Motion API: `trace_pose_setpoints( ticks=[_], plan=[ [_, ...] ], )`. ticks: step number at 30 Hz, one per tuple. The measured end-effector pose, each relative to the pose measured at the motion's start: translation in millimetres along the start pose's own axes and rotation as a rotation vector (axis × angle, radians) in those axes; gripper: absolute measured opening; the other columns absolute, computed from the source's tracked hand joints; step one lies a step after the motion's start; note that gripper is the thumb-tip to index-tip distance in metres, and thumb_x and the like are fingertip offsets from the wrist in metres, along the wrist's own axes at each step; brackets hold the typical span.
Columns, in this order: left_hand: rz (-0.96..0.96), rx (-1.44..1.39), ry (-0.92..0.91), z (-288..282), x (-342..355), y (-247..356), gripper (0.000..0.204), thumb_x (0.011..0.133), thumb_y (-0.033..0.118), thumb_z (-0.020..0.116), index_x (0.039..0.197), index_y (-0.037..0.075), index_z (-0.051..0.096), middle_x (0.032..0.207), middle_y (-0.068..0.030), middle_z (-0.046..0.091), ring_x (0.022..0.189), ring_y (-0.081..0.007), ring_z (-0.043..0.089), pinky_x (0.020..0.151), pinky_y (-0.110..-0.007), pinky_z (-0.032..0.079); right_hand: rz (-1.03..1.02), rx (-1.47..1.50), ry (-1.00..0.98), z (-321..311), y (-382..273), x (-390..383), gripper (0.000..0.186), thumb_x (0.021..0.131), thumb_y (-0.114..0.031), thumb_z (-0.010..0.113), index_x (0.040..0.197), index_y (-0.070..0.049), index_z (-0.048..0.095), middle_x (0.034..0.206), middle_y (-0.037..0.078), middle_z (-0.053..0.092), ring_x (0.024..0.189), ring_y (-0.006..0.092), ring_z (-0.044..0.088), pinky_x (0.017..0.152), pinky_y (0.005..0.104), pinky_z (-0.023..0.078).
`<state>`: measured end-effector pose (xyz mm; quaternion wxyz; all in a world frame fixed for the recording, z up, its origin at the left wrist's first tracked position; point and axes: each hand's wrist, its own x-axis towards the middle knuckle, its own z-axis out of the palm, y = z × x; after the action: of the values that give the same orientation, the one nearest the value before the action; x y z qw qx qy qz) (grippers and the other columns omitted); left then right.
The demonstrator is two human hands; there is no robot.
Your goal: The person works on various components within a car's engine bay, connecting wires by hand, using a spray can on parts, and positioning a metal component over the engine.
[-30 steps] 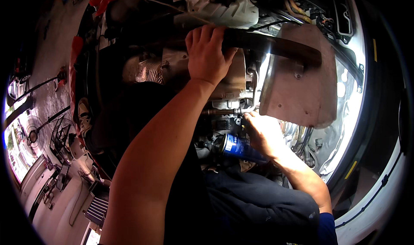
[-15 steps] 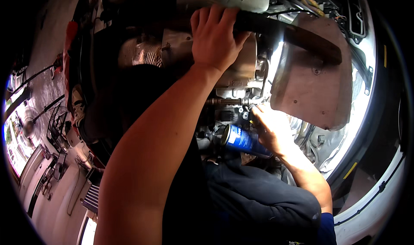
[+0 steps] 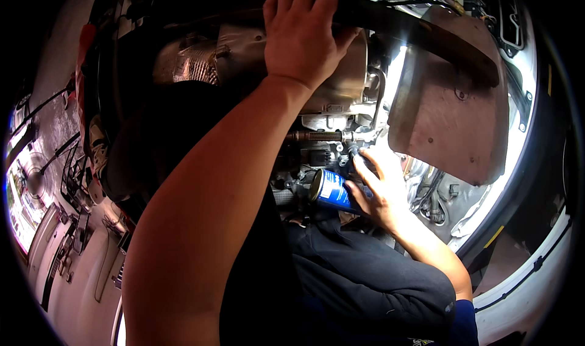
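My left hand (image 3: 303, 38) is closed over a long dark bar (image 3: 420, 36) at the top of the engine area, fingers over its far side. Lower and to the right, my right hand (image 3: 384, 184) has its fingers apart. Its fingertips are by a small dark fitting (image 3: 353, 153) below a braided hose (image 3: 320, 136). Under its thumb lies a blue can (image 3: 332, 189), tilted, its rimmed end facing left. The thumb overlaps the can; whether it presses on it I cannot tell. My hand hides the can's other end.
A curved metal heat shield (image 3: 448, 102) stands right of my hands. Behind my left arm is a ribbed metal part (image 3: 195, 66). Cables and connectors (image 3: 432, 206) hang beyond my right wrist. My dark-trousered leg (image 3: 365, 261) lies below. A white body panel (image 3: 530, 285) curves along the right.
My right hand's fingers have spread from a more curled pose near the fitting. The view has shifted slightly. My left hand stays on the bar, and the can lies about where it was.
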<state>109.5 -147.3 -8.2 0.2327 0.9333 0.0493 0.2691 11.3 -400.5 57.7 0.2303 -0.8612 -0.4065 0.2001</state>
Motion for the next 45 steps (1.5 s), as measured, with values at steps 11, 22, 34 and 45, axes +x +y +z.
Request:
trace_pose_setpoints(
  ticks=[11, 22, 34, 45],
  plan=[
    [0.08, 0.03, -0.201, -12, 9, 15, 0.059, 0.082, 0.039, 0.07, 0.132, 0.01, 0.057, 0.121, -0.0115, 0.06, 0.117, -0.0309, 0.053, 0.113, -0.048, 0.028, 0.008, 0.053, 0.16, 14, -8, -14, 0.05, 0.068, 0.001, 0.072, 0.118, -0.006, 0.065, 0.106, 0.015, 0.057, 0.1, 0.034, 0.055, 0.089, 0.0458, 0.047],
    [-0.932, -0.642, -0.601, -131, -92, 138, 0.033, 0.09, 0.011, 0.064, 0.118, -0.005, 0.058, 0.111, -0.0172, 0.062, 0.099, -0.0273, 0.061, 0.091, -0.038, 0.049, -0.058, 0.126, 0.193, 10, -16, -29, 0.028, 0.071, -0.008, 0.072, 0.099, 0.001, 0.07, 0.118, 0.017, 0.062, 0.112, 0.0343, 0.059, 0.093, 0.0425, 0.052],
    [-1.108, -0.166, -0.923, -94, -106, 153, 0.075, 0.079, 0.057, 0.075, 0.117, -0.007, 0.065, 0.066, -0.0056, 0.061, 0.063, -0.015, 0.061, 0.062, -0.031, 0.049, -0.051, 0.489, 0.13, 1, -4, -42, 0.018, 0.076, -0.006, 0.07, 0.092, 0.001, 0.066, 0.119, 0.021, 0.063, 0.12, 0.0405, 0.056, 0.104, 0.045, 0.046],
    [-0.89, -0.21, -0.73, -90, -140, 149, 0.056, 0.079, 0.024, 0.075, 0.131, 0.009, 0.062, 0.064, -0.0031, 0.064, 0.06, -0.0199, 0.065, 0.063, -0.034, 0.052, 0.743, 1.013, 0.139, -19, 30, 6, 0.026, 0.092, -0.016, 0.069, 0.11, 0.001, 0.064, 0.097, 0.009, 0.071, 0.087, 0.0148, 0.07, 0.071, 0.0259, 0.058]
  ],
)
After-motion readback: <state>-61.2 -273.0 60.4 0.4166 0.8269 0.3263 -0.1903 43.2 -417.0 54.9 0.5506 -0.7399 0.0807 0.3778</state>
